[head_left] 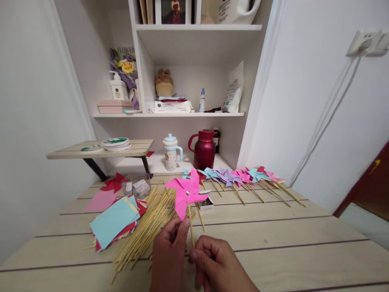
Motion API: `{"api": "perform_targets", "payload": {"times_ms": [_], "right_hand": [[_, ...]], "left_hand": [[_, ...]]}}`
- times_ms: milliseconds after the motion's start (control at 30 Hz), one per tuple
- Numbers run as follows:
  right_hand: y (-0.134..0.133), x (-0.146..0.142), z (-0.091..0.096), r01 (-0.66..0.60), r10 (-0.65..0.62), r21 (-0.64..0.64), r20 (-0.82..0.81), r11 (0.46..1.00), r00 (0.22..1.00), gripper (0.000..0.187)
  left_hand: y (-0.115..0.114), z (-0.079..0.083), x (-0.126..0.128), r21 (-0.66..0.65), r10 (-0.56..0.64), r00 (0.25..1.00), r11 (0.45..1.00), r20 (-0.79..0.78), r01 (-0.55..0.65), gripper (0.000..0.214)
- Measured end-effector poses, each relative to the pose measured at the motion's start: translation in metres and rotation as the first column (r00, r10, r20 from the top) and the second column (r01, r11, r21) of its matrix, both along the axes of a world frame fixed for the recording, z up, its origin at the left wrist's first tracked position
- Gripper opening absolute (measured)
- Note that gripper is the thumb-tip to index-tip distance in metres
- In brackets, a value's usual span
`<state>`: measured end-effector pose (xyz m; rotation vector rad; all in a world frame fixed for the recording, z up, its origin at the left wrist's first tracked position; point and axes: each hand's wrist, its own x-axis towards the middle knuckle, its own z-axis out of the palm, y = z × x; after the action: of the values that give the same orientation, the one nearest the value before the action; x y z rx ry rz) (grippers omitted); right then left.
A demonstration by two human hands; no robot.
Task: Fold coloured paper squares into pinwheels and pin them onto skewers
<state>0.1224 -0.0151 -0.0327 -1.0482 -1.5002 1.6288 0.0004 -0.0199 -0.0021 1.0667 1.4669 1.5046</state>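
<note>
A pink paper pinwheel (186,194) on a thin wooden stick stands upright above the table, a silver pin at its centre. My left hand (168,253) is closed, its fingers reaching up to the lower edge of the pink paper. My right hand (217,265) is closed in a pinch on the lower part of the stick. Just behind the pinwheel sits a small open box of pins (206,202).
A pile of wooden sticks (146,229) lies left of my hands, beside stacked coloured paper squares (114,221). A row of finished pinwheels (240,178) lies at the back right. A red jug (204,150) and a cup (170,153) stand by the shelves.
</note>
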Motion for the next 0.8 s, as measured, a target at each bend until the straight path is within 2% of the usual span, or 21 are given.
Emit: {"api": "perform_targets", "payload": {"times_ms": [167,433,800], "right_hand": [[-0.004,-0.001,0.005,-0.022,0.021,0.019,0.056,1.0,0.998,0.036],[-0.004,0.0,0.006,-0.041,0.036,0.059,0.08,0.997,0.996,0.034],[0.002,-0.001,0.001,-0.025,0.025,0.002,0.043,1.0,0.999,0.038]], "left_hand": [[-0.001,-0.001,-0.007,-0.014,0.078,0.995,0.997,-0.062,-0.079,0.042],[0.001,0.003,-0.013,-0.06,0.064,0.998,0.996,0.0,-0.064,0.042],[-0.003,0.004,-0.013,0.023,0.07,0.997,0.997,0.034,-0.071,0.051]]}}
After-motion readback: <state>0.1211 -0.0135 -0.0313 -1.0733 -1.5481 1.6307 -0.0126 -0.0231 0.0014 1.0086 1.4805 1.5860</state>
